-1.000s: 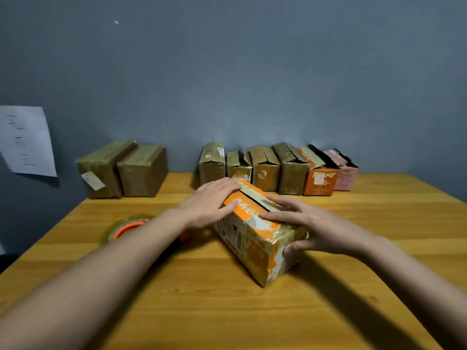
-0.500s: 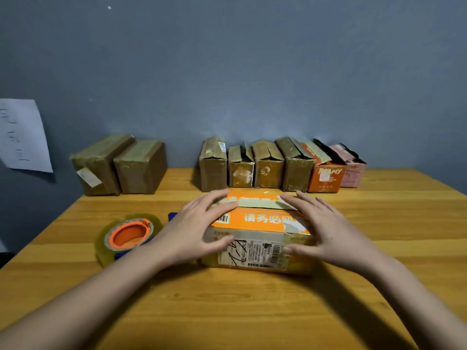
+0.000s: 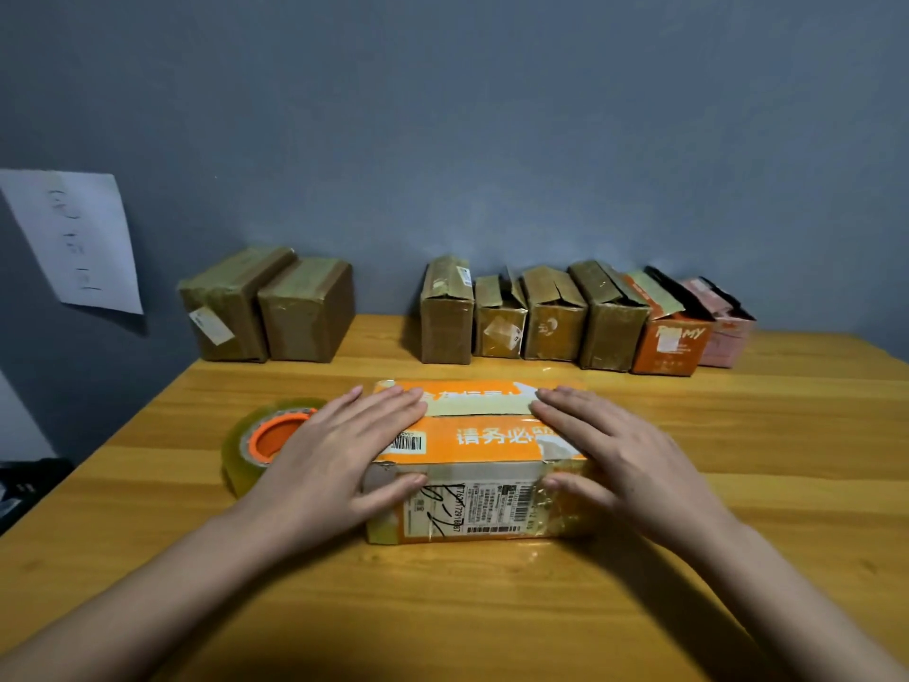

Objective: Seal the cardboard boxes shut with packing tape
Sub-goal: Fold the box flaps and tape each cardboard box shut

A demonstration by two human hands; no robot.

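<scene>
An orange cardboard box (image 3: 479, 438) with a white shipping label on its near side lies flat in the middle of the wooden table (image 3: 492, 607). A strip of old tape runs along the seam of its closed top flaps. My left hand (image 3: 339, 450) rests flat on the box's left end, fingers straight, thumb against the near side. My right hand (image 3: 624, 455) lies the same way on the right end. A roll of clear packing tape (image 3: 256, 443) with an orange core lies on the table just left of the box, partly behind my left hand.
Two taped brown boxes (image 3: 268, 307) stand at the back left against the grey wall. A row of several boxes (image 3: 556, 317) with loose top flaps, brown, orange and pink, lines the back. A sheet of paper (image 3: 78, 238) hangs on the left wall.
The box was turned from a slanted pose to lie square to me and set flat. Both hands moved to its two ends with fingers flattened on top.
</scene>
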